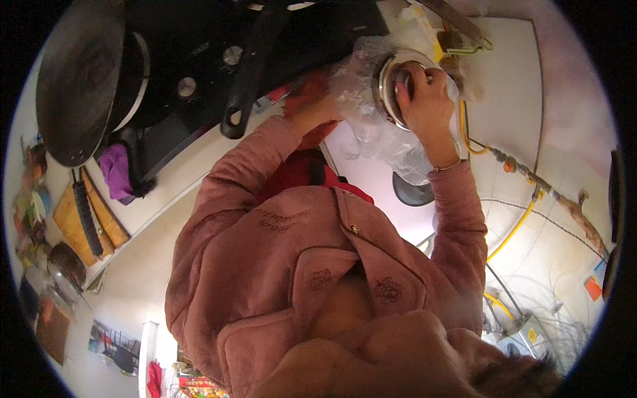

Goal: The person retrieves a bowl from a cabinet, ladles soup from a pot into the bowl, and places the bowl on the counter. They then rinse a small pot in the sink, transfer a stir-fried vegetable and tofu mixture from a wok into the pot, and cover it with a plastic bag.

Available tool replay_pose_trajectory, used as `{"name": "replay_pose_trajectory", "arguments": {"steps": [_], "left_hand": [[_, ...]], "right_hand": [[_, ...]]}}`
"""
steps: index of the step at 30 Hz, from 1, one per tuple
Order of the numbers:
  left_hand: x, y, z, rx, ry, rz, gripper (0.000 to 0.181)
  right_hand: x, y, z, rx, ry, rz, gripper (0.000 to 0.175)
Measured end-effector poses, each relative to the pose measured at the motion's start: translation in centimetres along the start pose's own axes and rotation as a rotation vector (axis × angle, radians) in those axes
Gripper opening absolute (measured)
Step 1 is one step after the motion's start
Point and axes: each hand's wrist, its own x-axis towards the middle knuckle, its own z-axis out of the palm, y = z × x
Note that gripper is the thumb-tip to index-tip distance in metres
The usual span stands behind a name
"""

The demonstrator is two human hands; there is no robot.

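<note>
A round shiny metal lid or vessel with a dark middle is at the upper right. My right hand is on it from the right, its fingers curled over the dark middle. Crumpled clear plastic, apparently a bag, lies around and below the metal rim. My left hand reaches in from the left, its fingers hidden behind this plastic. Whether it grips the plastic or supports the metal thing from below cannot be seen. Something red shows beside my left wrist.
A black cooktop with knobs spans the upper left. One black pan handle juts over its front edge. A dark wok stands tilted at the far left, near a purple cloth. Along the right wall runs a yellow hose.
</note>
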Motion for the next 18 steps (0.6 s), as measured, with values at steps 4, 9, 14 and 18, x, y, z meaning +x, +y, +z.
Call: {"name": "replay_pose_trajectory", "arguments": {"steps": [4, 9, 14, 18], "left_hand": [[-0.1, -0.6, -0.7, -0.048, -0.032, -0.012, 0.061], [-0.1, -1.0, -0.4, -0.067, -0.053, -0.038, 0.060], [-0.1, -0.5, 0.3, -0.063, -0.073, -0.040, 0.060], [0.1, 0.3, 0.5, -0.069, -0.080, -0.039, 0.059]], "right_hand": [[0.6, 1.9, -1.2, 0.003, 0.000, -0.276, 0.052], [0.8, 2.8, -0.5, 0.170, 0.017, -0.322, 0.051], [0.0, 1.6, 0.1, 0.199, 0.055, -0.080, 0.043], [-0.2, 0.6, 0.1, 0.143, 0.089, 0.078, 0.039]]}}
